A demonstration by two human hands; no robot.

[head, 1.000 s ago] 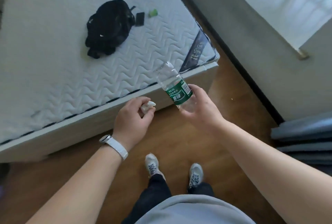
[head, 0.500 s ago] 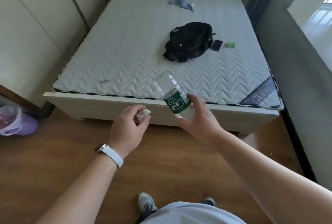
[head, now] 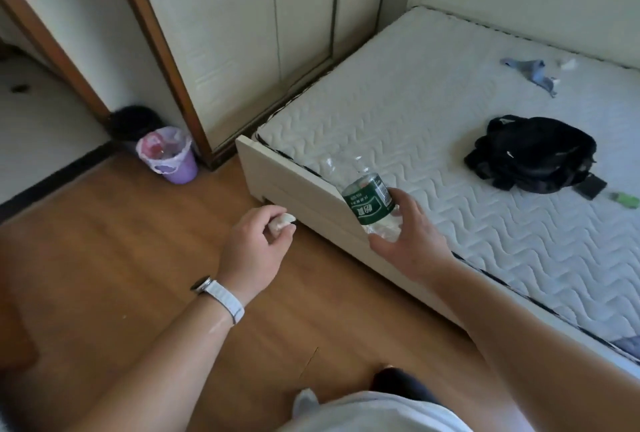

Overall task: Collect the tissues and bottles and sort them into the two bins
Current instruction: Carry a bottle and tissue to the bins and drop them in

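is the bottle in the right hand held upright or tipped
Tipped: the bottle leans with its neck up and to the left, while the right hand grips its lower end.

tissue point(head: 282, 220) mostly hidden in left fingers point(head: 268, 213); black bin point(head: 133, 123) partly behind purple bin point(head: 173, 163); bottle point(head: 369, 201) neck blurred

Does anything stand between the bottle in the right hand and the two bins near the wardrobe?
Nothing visible does. Bare wooden floor runs to the purple bin and the black bin behind it; only the bed corner lies near the path.
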